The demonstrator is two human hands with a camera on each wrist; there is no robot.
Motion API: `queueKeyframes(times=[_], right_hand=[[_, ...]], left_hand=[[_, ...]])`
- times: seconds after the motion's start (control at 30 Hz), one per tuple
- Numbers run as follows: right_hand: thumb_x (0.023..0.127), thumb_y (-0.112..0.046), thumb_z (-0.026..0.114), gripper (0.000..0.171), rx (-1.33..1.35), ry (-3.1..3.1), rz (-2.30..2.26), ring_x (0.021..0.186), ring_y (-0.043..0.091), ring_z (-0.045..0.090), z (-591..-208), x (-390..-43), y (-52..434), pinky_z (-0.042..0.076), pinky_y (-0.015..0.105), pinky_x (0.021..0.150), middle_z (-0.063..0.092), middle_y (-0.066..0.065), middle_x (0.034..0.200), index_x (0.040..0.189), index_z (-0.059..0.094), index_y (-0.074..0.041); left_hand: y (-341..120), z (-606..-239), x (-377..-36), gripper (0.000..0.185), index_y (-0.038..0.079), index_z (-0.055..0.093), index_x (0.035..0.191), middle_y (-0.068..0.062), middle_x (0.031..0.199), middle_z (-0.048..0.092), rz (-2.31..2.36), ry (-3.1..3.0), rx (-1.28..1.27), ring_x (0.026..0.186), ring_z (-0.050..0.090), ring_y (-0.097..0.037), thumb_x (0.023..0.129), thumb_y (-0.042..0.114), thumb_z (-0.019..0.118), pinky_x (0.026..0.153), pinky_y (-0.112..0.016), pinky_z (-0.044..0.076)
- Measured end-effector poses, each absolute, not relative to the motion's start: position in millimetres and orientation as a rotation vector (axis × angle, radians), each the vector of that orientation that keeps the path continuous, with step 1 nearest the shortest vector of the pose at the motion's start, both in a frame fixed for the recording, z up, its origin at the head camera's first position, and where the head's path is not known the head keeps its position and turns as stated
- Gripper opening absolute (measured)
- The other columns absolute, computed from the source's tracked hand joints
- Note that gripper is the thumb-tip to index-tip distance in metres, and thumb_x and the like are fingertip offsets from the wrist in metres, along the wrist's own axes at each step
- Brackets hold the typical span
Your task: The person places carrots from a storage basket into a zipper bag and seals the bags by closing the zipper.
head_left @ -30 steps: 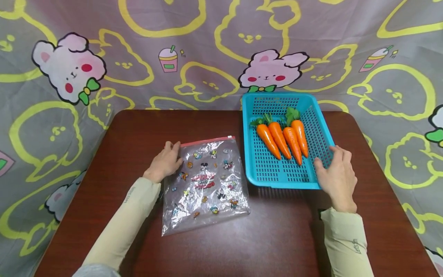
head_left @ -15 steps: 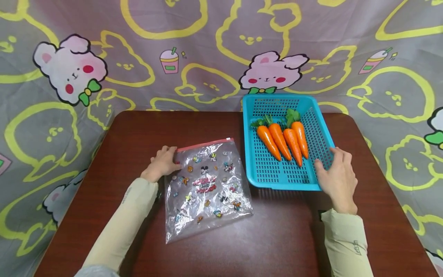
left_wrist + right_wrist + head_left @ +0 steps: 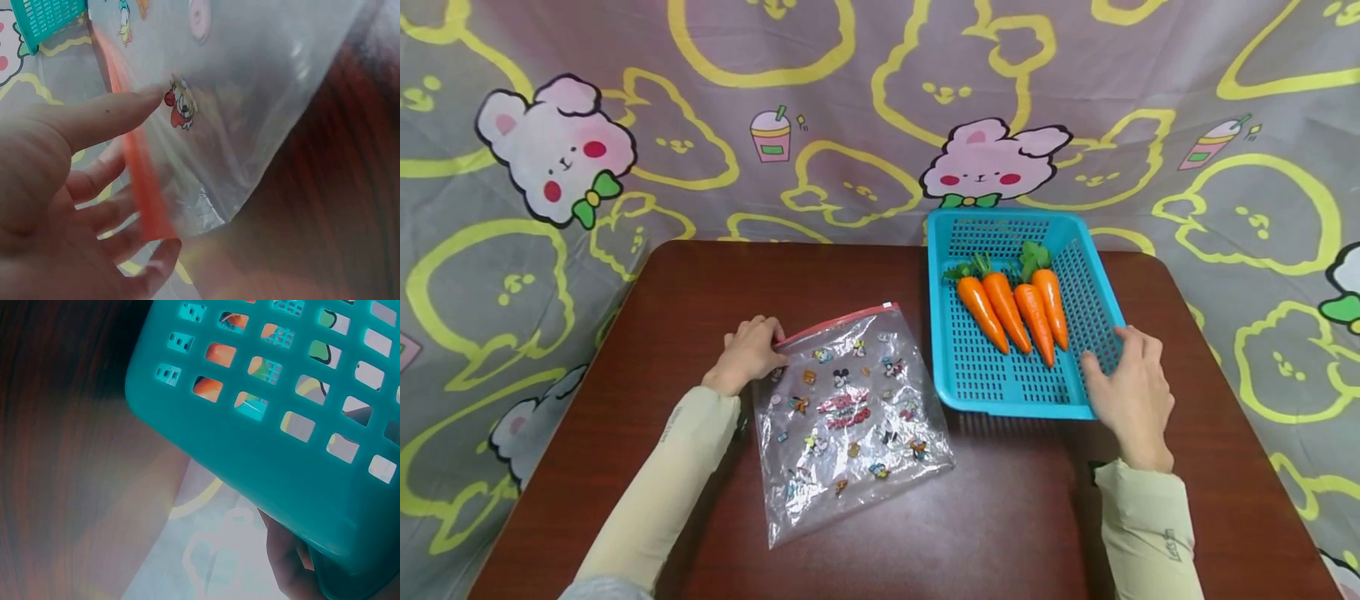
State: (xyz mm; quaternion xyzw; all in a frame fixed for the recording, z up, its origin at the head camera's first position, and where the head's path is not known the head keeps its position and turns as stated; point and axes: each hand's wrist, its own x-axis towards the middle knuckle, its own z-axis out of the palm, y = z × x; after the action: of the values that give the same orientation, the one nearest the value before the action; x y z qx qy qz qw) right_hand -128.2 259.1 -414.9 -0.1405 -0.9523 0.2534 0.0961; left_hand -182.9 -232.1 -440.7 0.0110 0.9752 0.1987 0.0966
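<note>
A clear zip bag (image 3: pixel 850 417) printed with cartoon stickers lies on the brown table (image 3: pixel 1000 517), its red zip strip (image 3: pixel 835 323) at the far edge. My left hand (image 3: pixel 758 348) pinches the bag's far left corner. In the left wrist view the thumb (image 3: pixel 94 115) lies on top of the bag (image 3: pixel 250 94) and the fingers curl under the strip. A turquoise slotted basket (image 3: pixel 992 387) holds several orange toy carrots (image 3: pixel 1017 307). My right hand (image 3: pixel 1112 371) grips its near right corner, thumb inside. The right wrist view shows the basket's wall (image 3: pixel 281 456) raised off the table.
A grey cloth with pink rabbits (image 3: pixel 985 162) and yellow outlines hangs behind and around the table. Bare brown tabletop lies to the far left (image 3: pixel 760 275) and along the near edge. The basket stands against the table's far right edge.
My left hand went from lying on the bag to pinching its zip corner. The bag turned, and its near end swung toward me and to the right. The right hand kept its hold.
</note>
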Motion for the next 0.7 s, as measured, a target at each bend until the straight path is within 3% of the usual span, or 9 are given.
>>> queueKeyframes(times=[0.13, 0.23, 0.53, 0.7], right_hand=[[0.095, -0.036, 0.05, 0.062, -0.421, -2.821, 0.751, 0.107, 0.05, 0.049, -415, -128, 259, 0.038, 0.068, 0.084, 0.028, 0.02, 0.153, 0.148, 0.033, -0.008], [0.095, -0.036, 0.05, 0.062, -0.422, -2.821, 0.75, 0.107, 0.05, 0.049, -414, -129, 259, 0.037, 0.068, 0.084, 0.028, 0.019, 0.153, 0.148, 0.033, -0.009], [0.095, -0.035, 0.05, 0.062, -0.402, -2.817, 0.741, 0.104, 0.05, 0.05, -414, -128, 260, 0.039, 0.067, 0.082, 0.029, 0.02, 0.153, 0.147, 0.034, -0.007], [0.096, -0.035, 0.049, 0.062, -0.392, -2.823, 0.754, 0.105, 0.05, 0.05, -412, -127, 260, 0.039, 0.067, 0.081, 0.028, 0.019, 0.153, 0.147, 0.033, -0.006]], left_hand=[[-233, -440, -182, 0.018, 0.005, 0.058, 0.092, -0.011, 0.083, 0.06, 0.598, 2.918, 0.073, 0.078, 0.056, -0.028, 0.086, 0.019, 0.069, 0.075, -0.045, 0.042], [-233, -438, -181, 0.015, 0.004, 0.058, 0.091, -0.01, 0.077, 0.059, 0.617, 2.931, 0.102, 0.069, 0.054, -0.024, 0.089, 0.018, 0.065, 0.063, -0.037, 0.044], [-231, -429, -180, 0.02, 0.009, 0.055, 0.112, -0.008, 0.077, 0.06, 0.609, 2.998, 0.188, 0.062, 0.052, -0.021, 0.092, 0.011, 0.057, 0.056, -0.032, 0.04], [-230, -423, -178, 0.02, 0.011, 0.056, 0.114, -0.008, 0.072, 0.058, 0.594, 3.024, 0.212, 0.057, 0.049, -0.02, 0.095, 0.012, 0.054, 0.053, -0.032, 0.039]])
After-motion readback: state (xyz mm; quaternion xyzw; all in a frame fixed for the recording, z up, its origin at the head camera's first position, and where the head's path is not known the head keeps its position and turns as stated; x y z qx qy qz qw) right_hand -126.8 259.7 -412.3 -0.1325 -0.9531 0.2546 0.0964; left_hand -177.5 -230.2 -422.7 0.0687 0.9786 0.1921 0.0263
